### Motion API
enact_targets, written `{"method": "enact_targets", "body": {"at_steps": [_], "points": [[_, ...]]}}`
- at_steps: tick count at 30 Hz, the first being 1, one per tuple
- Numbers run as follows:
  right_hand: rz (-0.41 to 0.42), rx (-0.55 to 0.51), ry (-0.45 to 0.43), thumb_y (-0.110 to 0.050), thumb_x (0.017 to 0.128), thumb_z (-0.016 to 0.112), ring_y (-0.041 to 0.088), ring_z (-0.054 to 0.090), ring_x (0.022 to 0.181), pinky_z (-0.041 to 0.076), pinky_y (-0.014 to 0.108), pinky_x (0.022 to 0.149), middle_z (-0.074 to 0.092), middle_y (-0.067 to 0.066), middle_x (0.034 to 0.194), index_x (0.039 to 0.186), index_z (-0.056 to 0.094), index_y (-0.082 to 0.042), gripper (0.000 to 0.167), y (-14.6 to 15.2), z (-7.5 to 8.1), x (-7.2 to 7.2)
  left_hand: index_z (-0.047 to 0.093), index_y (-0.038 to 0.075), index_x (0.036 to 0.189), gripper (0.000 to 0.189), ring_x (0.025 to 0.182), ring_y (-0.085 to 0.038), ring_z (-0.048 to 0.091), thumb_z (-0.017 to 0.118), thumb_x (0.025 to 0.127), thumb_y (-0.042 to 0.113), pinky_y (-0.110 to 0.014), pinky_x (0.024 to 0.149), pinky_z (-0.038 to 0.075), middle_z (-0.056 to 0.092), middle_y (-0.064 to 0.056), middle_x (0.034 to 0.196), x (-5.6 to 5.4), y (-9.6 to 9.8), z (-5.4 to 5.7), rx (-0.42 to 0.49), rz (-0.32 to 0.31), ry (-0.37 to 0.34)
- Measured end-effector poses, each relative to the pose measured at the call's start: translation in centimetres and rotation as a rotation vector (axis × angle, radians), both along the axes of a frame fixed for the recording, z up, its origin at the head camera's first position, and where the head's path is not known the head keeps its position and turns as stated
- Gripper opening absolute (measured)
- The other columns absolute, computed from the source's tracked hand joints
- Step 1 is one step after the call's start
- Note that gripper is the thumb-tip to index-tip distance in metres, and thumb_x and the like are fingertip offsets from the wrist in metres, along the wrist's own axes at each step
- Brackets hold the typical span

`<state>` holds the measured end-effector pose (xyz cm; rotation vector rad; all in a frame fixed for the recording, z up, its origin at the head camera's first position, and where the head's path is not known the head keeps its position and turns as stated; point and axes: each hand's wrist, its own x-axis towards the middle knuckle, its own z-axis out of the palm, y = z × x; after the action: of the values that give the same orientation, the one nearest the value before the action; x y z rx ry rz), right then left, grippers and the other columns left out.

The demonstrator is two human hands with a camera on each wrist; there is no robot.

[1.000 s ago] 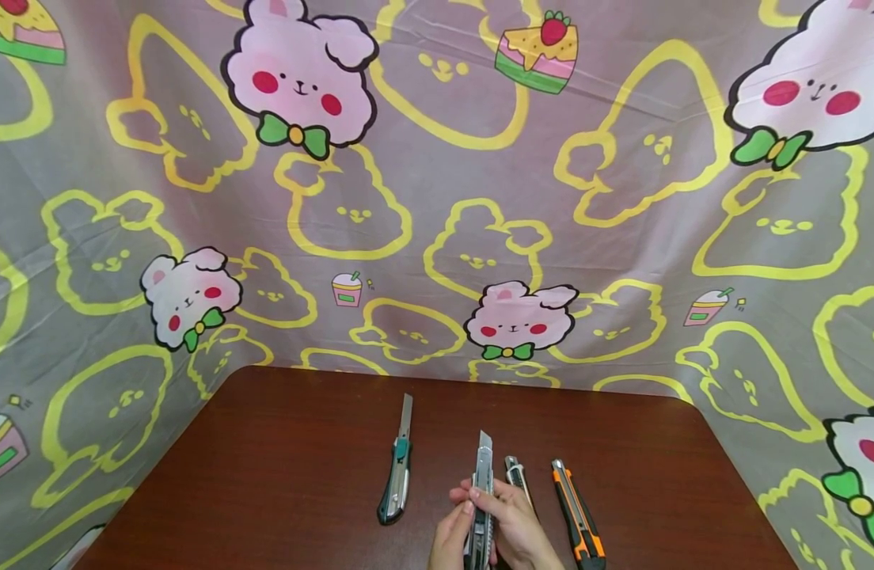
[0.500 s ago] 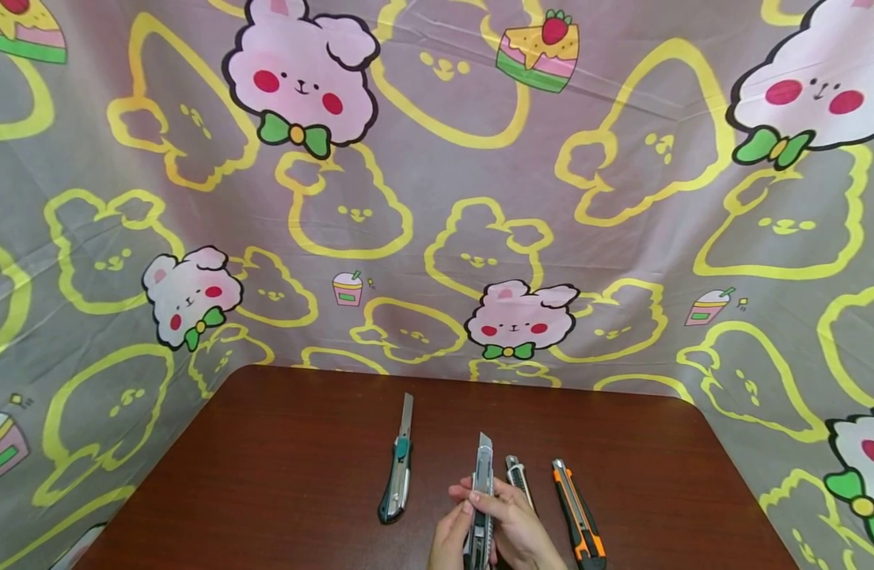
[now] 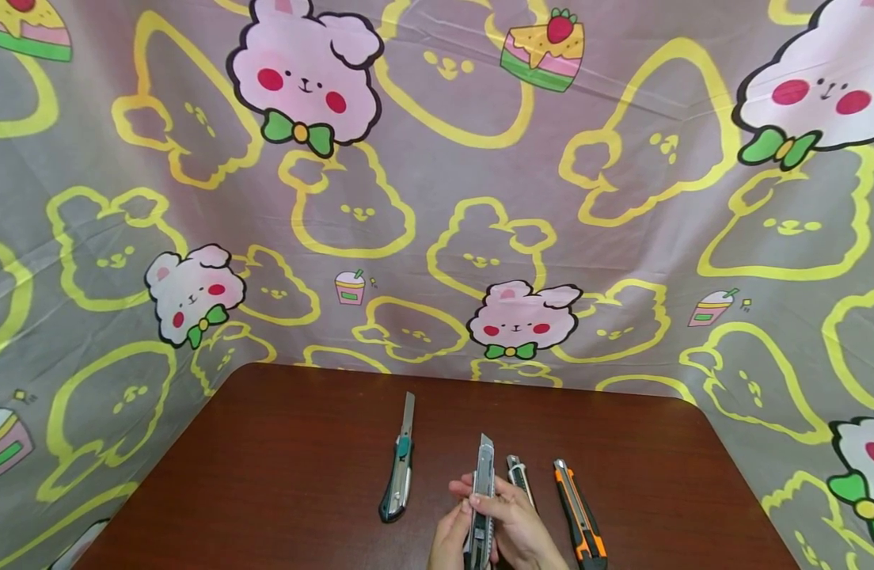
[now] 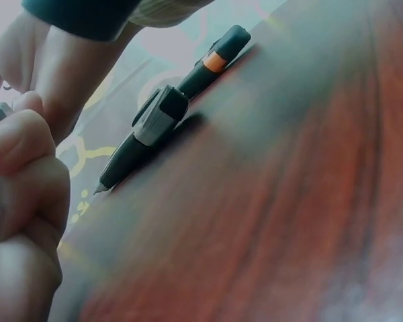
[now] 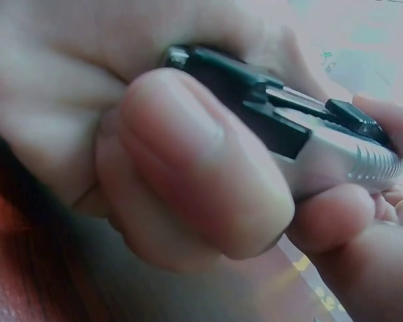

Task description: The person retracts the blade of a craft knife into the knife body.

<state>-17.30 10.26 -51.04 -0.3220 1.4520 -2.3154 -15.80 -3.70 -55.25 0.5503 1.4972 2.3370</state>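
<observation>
At lower centre we grip the silver knife [image 3: 484,475], left hand [image 3: 450,540] and right hand [image 3: 520,529] clamped round it, probably to steady it with the tip facing away; the orange knife [image 3: 578,511] lies lower right on the counter [image 3: 287,475]

Head camera forward-down, wrist cameras close-up
</observation>
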Motion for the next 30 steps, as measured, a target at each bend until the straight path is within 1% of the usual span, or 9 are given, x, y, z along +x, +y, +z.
{"method": "enact_targets", "body": {"at_steps": [10, 16, 18, 20, 21, 23, 25, 27, 30], "points": [[0.031, -0.034, 0.024, -0.001, 0.099, 0.045, 0.012, 0.057, 0.120, 0.044, 0.022, 0.097, 0.067, 0.000, 0.124, 0.130, 0.053, -0.004, 0.033, 0.0, 0.3, 0.1, 0.034, -0.017, 0.133, 0.057, 0.057, -0.003, 0.057, 0.019, 0.107, 0.032, -0.017, 0.051, 0.049, 0.029, -0.056, 0.077, 0.0, -0.1, 0.2, -0.002, -0.010, -0.025], [0.016, 0.035, 0.054, -0.003, 0.098, 0.048, 0.012, 0.055, 0.123, 0.043, 0.023, 0.099, 0.064, 0.002, 0.129, 0.138, 0.038, 0.011, 0.044, -0.3, 0.9, 0.2, 0.037, -0.019, 0.128, 0.056, 0.056, -0.004, 0.057, 0.020, 0.107, 0.031, -0.020, 0.049, 0.049, 0.033, -0.049, 0.071, 0.0, -0.1, 0.5, 0.019, 0.008, -0.050], [0.011, 0.051, 0.055, -0.002, 0.097, 0.050, 0.011, 0.055, 0.123, 0.043, 0.022, 0.099, 0.063, 0.004, 0.131, 0.138, 0.036, 0.012, 0.046, -0.4, 1.0, 0.2, 0.038, -0.020, 0.126, 0.056, 0.054, -0.004, 0.057, 0.022, 0.107, 0.031, -0.020, 0.047, 0.048, 0.040, -0.041, 0.064, 0.0, -0.1, 0.6, 0.015, 0.021, -0.076], [0.005, 0.069, 0.063, -0.001, 0.095, 0.052, 0.011, 0.055, 0.123, 0.043, 0.022, 0.099, 0.061, 0.007, 0.133, 0.138, 0.036, 0.013, 0.048, -0.5, 1.0, 0.2, 0.039, -0.020, 0.124, 0.056, 0.051, -0.004, 0.056, 0.023, 0.107, 0.031, -0.020, 0.045, 0.047, 0.050, -0.024, 0.058, 0.0, -0.1, 0.7, 0.009, 0.034, -0.101], [0.000, 0.080, 0.070, -0.001, 0.095, 0.053, 0.011, 0.055, 0.124, 0.043, 0.021, 0.099, 0.061, 0.008, 0.134, 0.138, 0.036, 0.013, 0.048, -0.6, 1.1, 0.2, 0.039, -0.021, 0.123, 0.057, 0.050, -0.004, 0.055, 0.023, 0.107, 0.031, -0.020, 0.044, 0.047, 0.051, -0.021, 0.057, 0.0, -0.1, 0.7, 0.009, 0.035, -0.109], [-0.015, 0.101, 0.086, -0.001, 0.093, 0.055, 0.009, 0.055, 0.123, 0.043, 0.021, 0.100, 0.059, 0.012, 0.135, 0.137, 0.035, 0.014, 0.051, -0.7, 1.1, 0.2, 0.043, -0.019, 0.121, 0.057, 0.048, -0.004, 0.054, 0.023, 0.107, 0.032, -0.020, 0.042, 0.046, 0.056, -0.005, 0.058, -0.1, -0.1, 0.7, 0.004, 0.039, -0.133], [-0.037, 0.118, 0.083, -0.001, 0.092, 0.056, 0.009, 0.056, 0.122, 0.043, 0.020, 0.099, 0.059, 0.014, 0.135, 0.136, 0.037, 0.013, 0.050, -0.8, 1.1, 0.2, 0.051, -0.015, 0.117, 0.057, 0.046, -0.004, 0.054, 0.024, 0.107, 0.034, -0.020, 0.041, 0.045, 0.058, 0.001, 0.059, -0.1, -0.1, 0.6, -0.006, 0.035, -0.154], [-0.061, 0.138, 0.075, -0.003, 0.092, 0.058, 0.009, 0.057, 0.121, 0.043, 0.020, 0.099, 0.059, 0.015, 0.133, 0.135, 0.040, 0.010, 0.049, -0.9, 1.0, 0.2, 0.056, -0.008, 0.116, 0.055, 0.045, -0.004, 0.053, 0.026, 0.106, 0.036, -0.020, 0.040, 0.045, 0.058, 0.000, 0.059, -0.2, -0.2, 0.7, -0.020, 0.031, -0.180], [-0.093, 0.159, 0.052, -0.006, 0.092, 0.059, 0.011, 0.061, 0.117, 0.045, 0.021, 0.097, 0.063, 0.015, 0.129, 0.135, 0.042, 0.007, 0.048, -1.0, 0.8, 0.1, 0.056, -0.009, 0.116, 0.056, 0.042, -0.004, 0.052, 0.027, 0.106, 0.038, -0.020, 0.040, 0.044, 0.059, 0.000, 0.059, -0.2, -0.2, 0.8, -0.039, 0.022, -0.216]]}}
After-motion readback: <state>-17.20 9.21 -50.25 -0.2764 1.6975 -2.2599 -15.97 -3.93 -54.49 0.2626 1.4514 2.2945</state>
